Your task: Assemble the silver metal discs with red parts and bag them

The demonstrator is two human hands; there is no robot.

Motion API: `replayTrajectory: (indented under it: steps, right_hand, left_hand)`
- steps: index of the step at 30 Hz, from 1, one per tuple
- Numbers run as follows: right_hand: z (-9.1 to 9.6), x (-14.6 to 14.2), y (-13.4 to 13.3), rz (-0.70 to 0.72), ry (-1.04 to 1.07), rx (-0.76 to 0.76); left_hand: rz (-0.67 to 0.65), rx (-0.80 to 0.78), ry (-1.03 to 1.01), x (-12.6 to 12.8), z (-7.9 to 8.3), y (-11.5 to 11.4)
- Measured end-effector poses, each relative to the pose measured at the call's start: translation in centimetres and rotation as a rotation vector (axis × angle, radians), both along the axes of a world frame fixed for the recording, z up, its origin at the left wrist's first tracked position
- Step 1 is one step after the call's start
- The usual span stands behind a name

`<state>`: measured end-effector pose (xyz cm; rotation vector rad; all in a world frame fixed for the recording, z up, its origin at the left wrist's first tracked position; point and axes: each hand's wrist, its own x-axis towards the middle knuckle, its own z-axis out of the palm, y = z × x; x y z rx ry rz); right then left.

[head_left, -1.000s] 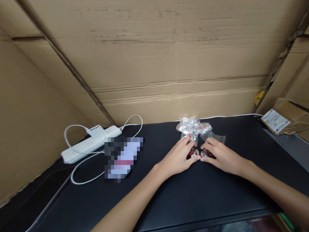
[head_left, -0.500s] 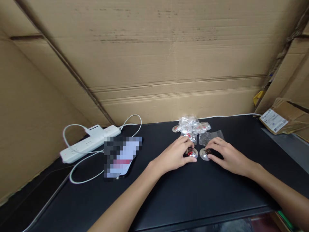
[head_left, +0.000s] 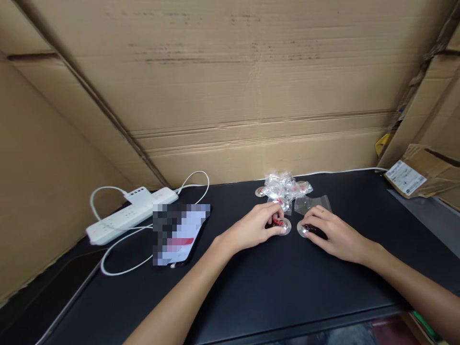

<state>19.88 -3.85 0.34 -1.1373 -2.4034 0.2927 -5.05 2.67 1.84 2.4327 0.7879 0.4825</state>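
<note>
Well behind the desk edge (head_left: 305,324), left fingers (head_left: 276,209) and right fingers (head_left: 313,222) clasp separate discs (head_left: 286,226).

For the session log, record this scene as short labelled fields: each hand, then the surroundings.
Left hand: thumb and fingers at a silver metal disc, red showing beside the fingertips
Right hand: thumb and fingers at a second silver metal disc
Disc spacing: side by side, apart
Beyond hands: plastic-wrapped discs; flat clear plastic bag
Far left: white power strip; pixelated phone
Far right: labelled cardboard package
Surface: black tabletop
Backdrop: cardboard panels
</note>
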Motion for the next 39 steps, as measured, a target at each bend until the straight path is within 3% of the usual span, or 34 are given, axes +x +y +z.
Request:
replayTrajectory:
  steps: [9,15,20,30,39]
  right_hand:
    - [0.0,0.0,0.0,-0.001,0.012,-0.01]
    - [-0.1,0.1,0.1,0.004,0.023,-0.011]
    - [-0.1,0.6,0.2,-0.034,0.071,0.008]
    - [-0.2,1.2,0.1,-0.077,0.046,-0.029]
    - [-0.1,1.0,-0.4,-0.094,0.007,-0.027]
  left_hand:
    - [0.01,0.079,-0.019,0.3,0.2,-0.2]
    - [0.067,0.045,-0.159,0.5,1.2,-0.7]
    - [0.114,-0.112,-0.334,0.8,1.0,-0.7]
    - [0.202,-0.684,-0.663,2.4,-1.0,-0.7]
    - [0.202,-0.788,-0.675,3.4,-2.0,-1.4]
